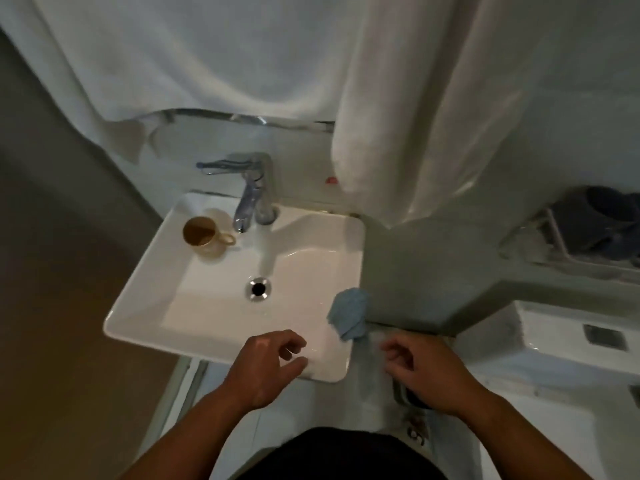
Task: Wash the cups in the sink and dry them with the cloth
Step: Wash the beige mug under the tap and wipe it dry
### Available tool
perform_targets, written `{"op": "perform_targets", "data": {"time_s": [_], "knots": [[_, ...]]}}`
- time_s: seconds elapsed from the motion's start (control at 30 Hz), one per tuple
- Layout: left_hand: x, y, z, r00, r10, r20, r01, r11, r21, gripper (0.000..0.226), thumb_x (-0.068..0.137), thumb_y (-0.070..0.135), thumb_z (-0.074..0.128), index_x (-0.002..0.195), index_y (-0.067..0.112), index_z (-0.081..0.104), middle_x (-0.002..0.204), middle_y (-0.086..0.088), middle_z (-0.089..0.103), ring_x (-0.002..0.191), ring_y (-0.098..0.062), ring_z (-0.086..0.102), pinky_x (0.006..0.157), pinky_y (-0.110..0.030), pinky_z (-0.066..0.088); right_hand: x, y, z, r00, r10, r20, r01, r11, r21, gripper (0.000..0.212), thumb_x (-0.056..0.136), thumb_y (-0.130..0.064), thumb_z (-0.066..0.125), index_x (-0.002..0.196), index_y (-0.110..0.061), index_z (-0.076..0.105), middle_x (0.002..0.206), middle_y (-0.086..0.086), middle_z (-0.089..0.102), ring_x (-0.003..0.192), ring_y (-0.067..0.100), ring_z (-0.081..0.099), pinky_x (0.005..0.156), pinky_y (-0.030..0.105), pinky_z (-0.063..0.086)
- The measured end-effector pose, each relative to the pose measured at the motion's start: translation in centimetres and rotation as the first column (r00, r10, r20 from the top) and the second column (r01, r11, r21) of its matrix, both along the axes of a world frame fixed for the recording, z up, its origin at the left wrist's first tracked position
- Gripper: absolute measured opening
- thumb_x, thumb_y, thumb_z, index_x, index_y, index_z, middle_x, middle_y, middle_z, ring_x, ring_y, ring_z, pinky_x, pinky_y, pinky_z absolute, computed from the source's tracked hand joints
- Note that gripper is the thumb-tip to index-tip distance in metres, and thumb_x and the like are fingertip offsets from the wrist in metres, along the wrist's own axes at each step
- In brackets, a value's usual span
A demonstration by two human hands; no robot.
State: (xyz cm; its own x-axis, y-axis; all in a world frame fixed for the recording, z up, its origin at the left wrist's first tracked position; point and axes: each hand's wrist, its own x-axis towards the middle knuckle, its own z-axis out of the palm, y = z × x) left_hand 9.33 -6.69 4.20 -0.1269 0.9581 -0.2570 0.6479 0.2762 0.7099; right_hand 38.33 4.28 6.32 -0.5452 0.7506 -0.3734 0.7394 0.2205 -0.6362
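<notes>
A beige cup [202, 237] with a brown inside stands upright on the back left rim of the white sink [145, 306], its handle turned right. Water runs from the chrome tap [254, 199] into the basin. A crumpled blue cloth [349, 315] lies on the sink's right rim. My left hand [268, 365] hovers over the front rim with loosely curled fingers and holds nothing. My right hand [422, 368] hangs to the right of the sink, just below the cloth, fingers loosely curled and empty.
White towels [381, 116] hang over the wall behind the sink. A grey ledge [433, 278] borders the sink on the right, with a wire rack [588, 237] of dark items on it. A white toilet [554, 344] stands at the right. The drain [258, 288] is uncovered.
</notes>
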Motion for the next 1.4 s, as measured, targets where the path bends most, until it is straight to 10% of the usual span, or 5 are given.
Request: {"op": "perform_targets", "data": {"time_s": [0.73,0.97,1.2,1.4], "knots": [[-19.8,-1.1,-0.5,0.964,0.264,-0.029,-0.265,0.95,-0.167,0.026,0.081,0.029,0.082,0.102,0.036,0.071,0.09,0.019,0.07,0.08,-0.002,0.065,0.076,-0.017,0.051,-22.9,3.0,-4.0,0.997,0.072,-0.028,-0.075,0.99,-0.118,0.022,0.087,-0.029,0.072,0.106,-0.037,0.066,0.095,-0.02,0.067,0.087,-0.007,0.061,0.071,0.008,0.045],[-24.2,7.1,-1.4,0.913,0.338,-0.23,-0.375,0.916,-0.142,0.08,0.08,0.04,0.083,0.148,0.023,0.043,0.143,0.0,0.051,0.118,-0.019,0.059,0.099,-0.024,0.047,-28.8,8.7,-6.4,0.995,0.09,0.03,-0.086,0.991,-0.1,0.032,0.088,-0.031,0.07,0.119,-0.034,0.063,0.108,-0.016,0.065,0.082,0.0,0.064,0.078,0.021,0.051],[-27.1,14.1,-3.5,0.904,0.274,-0.329,-0.3,0.953,-0.031,0.116,0.065,0.041,0.092,0.157,0.019,0.025,0.153,-0.009,0.035,0.133,-0.031,0.045,0.1,-0.045,0.052,-32.4,10.3,-8.2,0.995,-0.079,0.057,0.088,0.981,-0.173,0.033,0.088,-0.039,0.067,0.115,-0.021,0.064,0.107,-0.001,0.07,0.085,0.016,0.067,0.084,0.039,0.056],[-27.9,17.0,-4.0,0.947,0.132,-0.293,-0.169,0.98,-0.104,0.097,0.069,0.037,0.089,0.149,0.024,0.036,0.142,-0.004,0.044,0.126,-0.029,0.044,0.101,-0.043,0.049,-33.2,9.4,-7.2,0.961,-0.273,0.038,0.275,0.941,-0.198,0.021,0.086,-0.024,0.07,0.106,-0.015,0.069,0.098,0.002,0.072,0.083,0.019,0.067,0.084,0.04,0.056]]}}
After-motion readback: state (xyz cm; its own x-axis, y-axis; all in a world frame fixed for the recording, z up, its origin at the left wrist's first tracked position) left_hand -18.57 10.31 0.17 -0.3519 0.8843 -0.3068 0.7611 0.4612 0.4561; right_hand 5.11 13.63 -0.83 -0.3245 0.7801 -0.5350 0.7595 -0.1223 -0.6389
